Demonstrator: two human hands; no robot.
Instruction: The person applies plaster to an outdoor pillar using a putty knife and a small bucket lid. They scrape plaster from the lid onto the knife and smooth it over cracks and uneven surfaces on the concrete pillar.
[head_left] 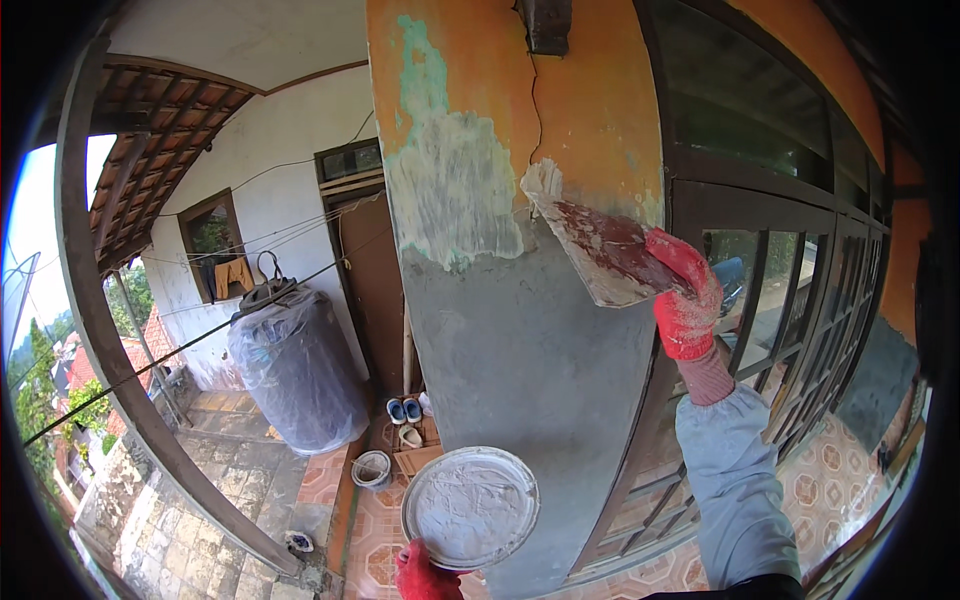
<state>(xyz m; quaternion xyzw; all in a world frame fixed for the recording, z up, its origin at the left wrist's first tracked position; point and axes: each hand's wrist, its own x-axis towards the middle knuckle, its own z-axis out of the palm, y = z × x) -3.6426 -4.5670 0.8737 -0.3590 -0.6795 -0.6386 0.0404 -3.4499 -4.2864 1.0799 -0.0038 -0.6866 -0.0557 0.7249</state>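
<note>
the rt grip (688,297), in a dusty red glove, was closed firmly on the rt end of a wide flat blade (612,248), reddish-brown w/ dried whitish smears. the blade was tilted, its upper-l. corner loaded w/ thick whitish paste, & sat in front of the wall (520,370) in its upper half, nearer the rt edge than the l. couldn't tell if that corner touched the wall. a pale blue sleeve (735,480) covered the rt forearm.

the lt grip (430,573), also red-gloved, had hold of the btm-l. side of a round tub (405,515); how far the fingers curled under couldn't be seen. the tub was held in front of the wall's lower l. edge, w/ whitish paste (470,505) spread over its inside.

the wall was orange up top, grey below, w/ a scraped pale patch (450,190) along its upper l. edge & a dark crack-like line running down nr the blade's loaded corner.

on the floor, l. of the tub, stood a small bucket (374,485); just behind it, blue shoes (404,411). farther l. was a big plastic-wrapped bundle (300,375), nr a brown door (375,290).
</note>
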